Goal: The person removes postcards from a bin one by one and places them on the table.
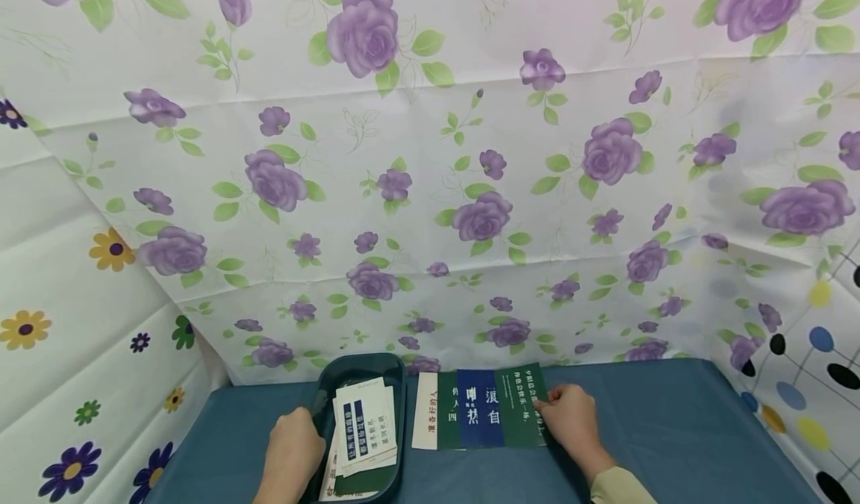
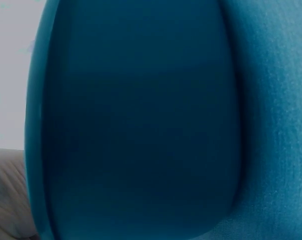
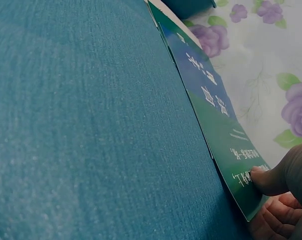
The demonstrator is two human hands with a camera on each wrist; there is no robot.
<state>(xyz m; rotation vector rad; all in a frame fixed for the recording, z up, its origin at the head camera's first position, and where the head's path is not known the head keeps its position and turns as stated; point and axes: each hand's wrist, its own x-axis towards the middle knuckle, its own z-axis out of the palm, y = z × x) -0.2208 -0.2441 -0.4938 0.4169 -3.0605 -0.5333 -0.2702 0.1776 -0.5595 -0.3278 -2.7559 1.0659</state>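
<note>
In the head view a dark teal plastic basket [image 1: 401, 444] holds a loose pile of printed cards [image 1: 366, 425], white ones on top of a green one. My left hand [image 1: 294, 452] grips the basket's left rim; the left wrist view is mostly filled by the basket's outer wall [image 2: 140, 115]. To the right of the basket lies an overlapping row of cards: cream [image 1: 425, 422], green, blue [image 1: 480, 407], then green [image 1: 520, 405] with white writing. My right hand [image 1: 574, 422] pinches the right end of that last green card, thumb on its face and fingers beneath.
A blue cloth [image 1: 645, 414] covers the table. Behind it hangs a white sheet [image 1: 416, 138] with purple flowers; other patterned sheets stand at left [image 1: 60, 280] and right [image 1: 829, 384]. The card row lies close to the back sheet.
</note>
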